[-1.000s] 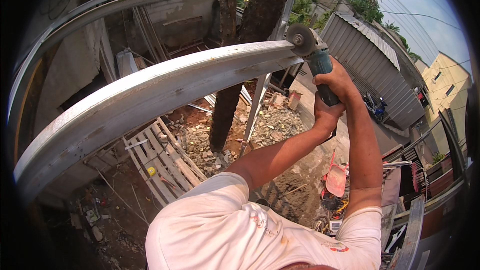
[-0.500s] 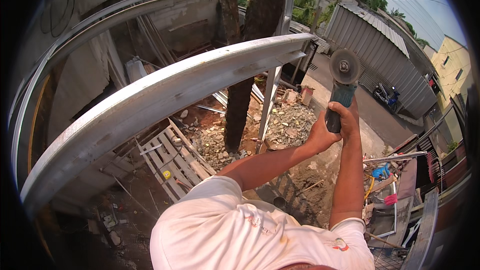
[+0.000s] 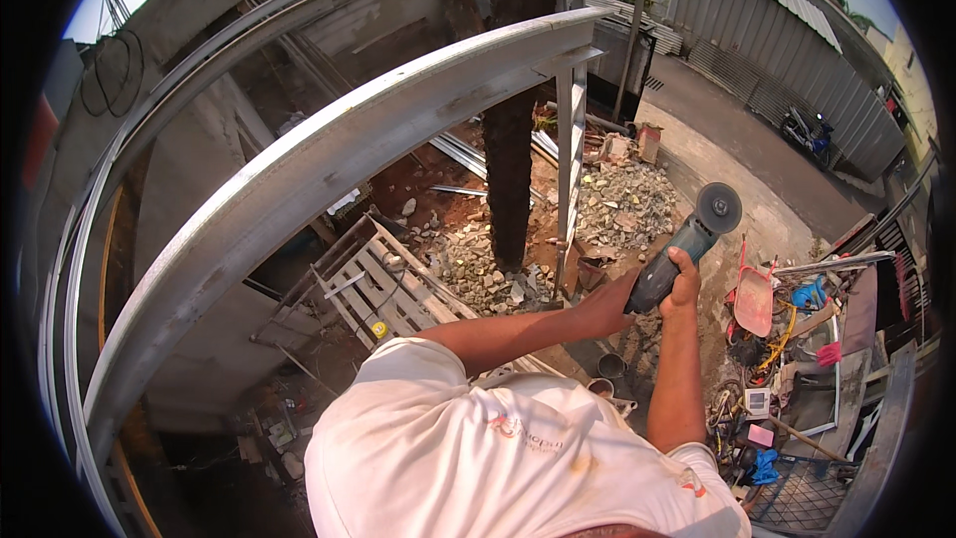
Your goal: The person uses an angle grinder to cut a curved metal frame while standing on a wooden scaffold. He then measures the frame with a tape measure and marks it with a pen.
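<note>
Both my hands hold an angle grinder (image 3: pixel 657 275), a dark green and black tool raised over the ground at the right. Its round cutting disc (image 3: pixel 719 207) points away and to the right, apart from everything around it. My right hand (image 3: pixel 682 285) wraps the body from the right, thumb up. At the rear end, my left hand (image 3: pixel 609 307) grips from the left; its fingers are mostly hidden behind the tool. Left of the grinder, a long pale steel beam (image 3: pixel 339 134) runs from the lower left up to the far middle.
A tree trunk (image 3: pixel 510 179) rises behind the beam, beside a metal ladder (image 3: pixel 576 159). Rubble (image 3: pixel 622 201) and a wooden slatted platform (image 3: pixel 398 284) lie below. A red wheelbarrow (image 3: pixel 754 301) and clutter stand at the right. A motorcycle (image 3: pixel 807 134) is parked by a corrugated metal wall (image 3: pixel 767 20).
The grinder has come down and closer, and has tipped from nearly upright to leaning right. Both arms have lowered with it. The head view has shifted, so more of the right-hand clutter shows.
</note>
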A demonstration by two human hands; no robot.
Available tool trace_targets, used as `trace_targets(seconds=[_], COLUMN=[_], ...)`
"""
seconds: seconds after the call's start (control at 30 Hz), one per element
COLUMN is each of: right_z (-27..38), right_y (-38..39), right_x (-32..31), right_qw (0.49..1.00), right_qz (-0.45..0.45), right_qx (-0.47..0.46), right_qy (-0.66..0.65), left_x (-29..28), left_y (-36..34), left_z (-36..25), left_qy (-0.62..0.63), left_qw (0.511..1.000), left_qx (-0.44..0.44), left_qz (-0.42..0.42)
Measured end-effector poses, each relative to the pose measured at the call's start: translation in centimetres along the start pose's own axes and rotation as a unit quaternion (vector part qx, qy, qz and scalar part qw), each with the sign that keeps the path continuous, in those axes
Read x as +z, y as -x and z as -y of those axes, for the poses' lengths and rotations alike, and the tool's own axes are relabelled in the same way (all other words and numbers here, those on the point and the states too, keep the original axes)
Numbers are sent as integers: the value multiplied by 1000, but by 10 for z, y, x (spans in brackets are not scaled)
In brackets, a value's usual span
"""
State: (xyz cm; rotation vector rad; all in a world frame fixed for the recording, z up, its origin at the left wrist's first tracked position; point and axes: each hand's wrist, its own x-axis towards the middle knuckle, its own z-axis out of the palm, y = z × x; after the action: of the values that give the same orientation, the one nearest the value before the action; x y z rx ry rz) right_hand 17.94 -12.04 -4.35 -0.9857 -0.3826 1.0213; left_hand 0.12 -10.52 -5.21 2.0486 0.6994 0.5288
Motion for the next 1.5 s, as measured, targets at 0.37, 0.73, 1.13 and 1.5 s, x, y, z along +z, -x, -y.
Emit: trace_targets(seconds=[0.37,0.73,1.13,1.5], right_z=[-53,-80,-117,-105], right_y=[9,-8,-52,5], right_x=[-1,-22,-10,51], right_qw=[994,979,977,987], right_qz=[15,129,102,68], right_qx=[111,151,185,86], right_qy=[-17,-49,35,115], left_x=[-34,-224,-404,-406], left_y=[54,179,175,154], left_z=[80,95,-66,-98], left_qy=[91,198,383,238], left_qw=[988,847,695,712], left_qx=[-114,-49,600,661], left_qz=[-48,-491,-98,4])
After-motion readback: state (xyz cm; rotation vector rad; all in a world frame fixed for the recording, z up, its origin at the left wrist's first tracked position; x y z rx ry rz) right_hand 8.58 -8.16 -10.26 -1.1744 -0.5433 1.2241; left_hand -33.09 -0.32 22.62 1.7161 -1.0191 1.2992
